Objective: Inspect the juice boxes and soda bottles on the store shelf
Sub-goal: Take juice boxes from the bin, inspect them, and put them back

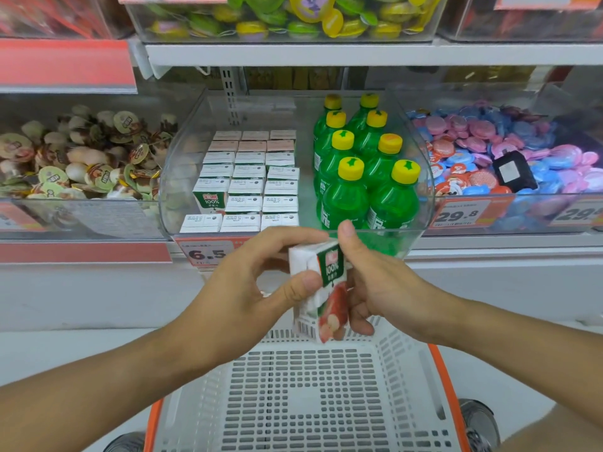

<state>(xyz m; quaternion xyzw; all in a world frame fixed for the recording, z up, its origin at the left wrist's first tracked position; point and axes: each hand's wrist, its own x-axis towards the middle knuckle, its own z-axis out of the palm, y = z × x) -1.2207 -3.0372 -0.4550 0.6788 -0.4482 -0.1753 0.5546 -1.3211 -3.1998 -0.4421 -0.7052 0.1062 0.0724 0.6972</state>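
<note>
Now both hands, left (257, 282) and right (375, 282), pinch juice box (321, 288) above basket (306, 396), off shelf (326, 53). Turn slowly, check each face, seams; avoid squeezing.

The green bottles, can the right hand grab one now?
Probably not yet: the right hand helps the left hand hold a juice box. The bottles stand uncovered in the bin.

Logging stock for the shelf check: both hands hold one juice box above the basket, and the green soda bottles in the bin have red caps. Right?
Not quite: the head view shows the green soda bottles have yellow caps, not red. The rest holds: left hand and right hand hold one juice box above the basket.
</note>
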